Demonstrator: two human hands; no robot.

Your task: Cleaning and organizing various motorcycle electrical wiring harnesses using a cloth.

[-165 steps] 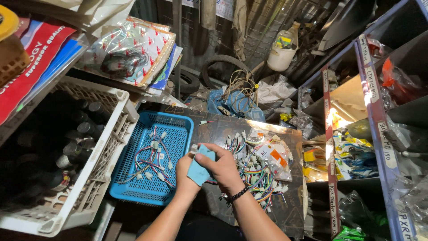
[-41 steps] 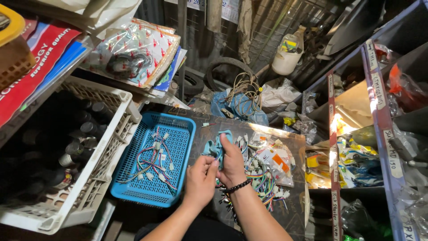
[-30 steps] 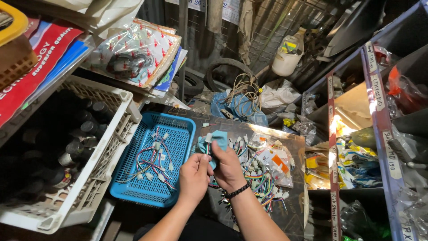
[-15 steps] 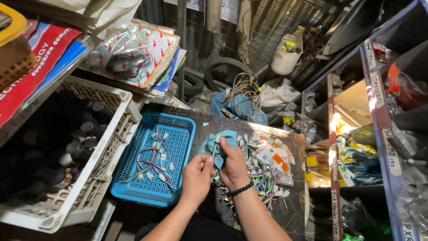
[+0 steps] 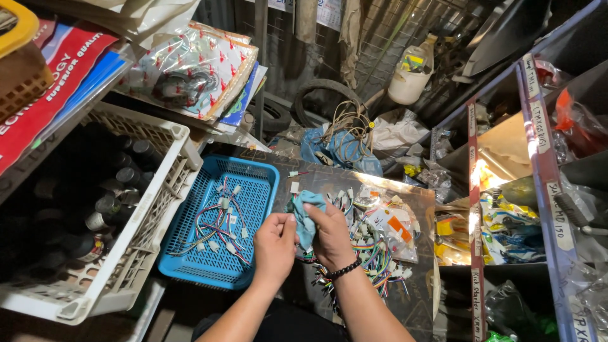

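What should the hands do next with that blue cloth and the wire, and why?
Probably drop the wiped wire into the blue basket. Both the left hand and the right hand pinch the blue cloth around a wire piece, the basket already holds similar connector wires, and a bigger pile of wires waits on the right.

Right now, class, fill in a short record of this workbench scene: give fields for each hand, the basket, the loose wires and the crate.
left hand: grips the lower end of the light blue cloth
right hand: grips the same cloth, black bead bracelet on its wrist
blue plastic mesh basket: left of the hands, holds coloured wire connectors
loose pile of coloured wires: on the dark board, right of the hands
white plastic crate: far left, holds dark bottles
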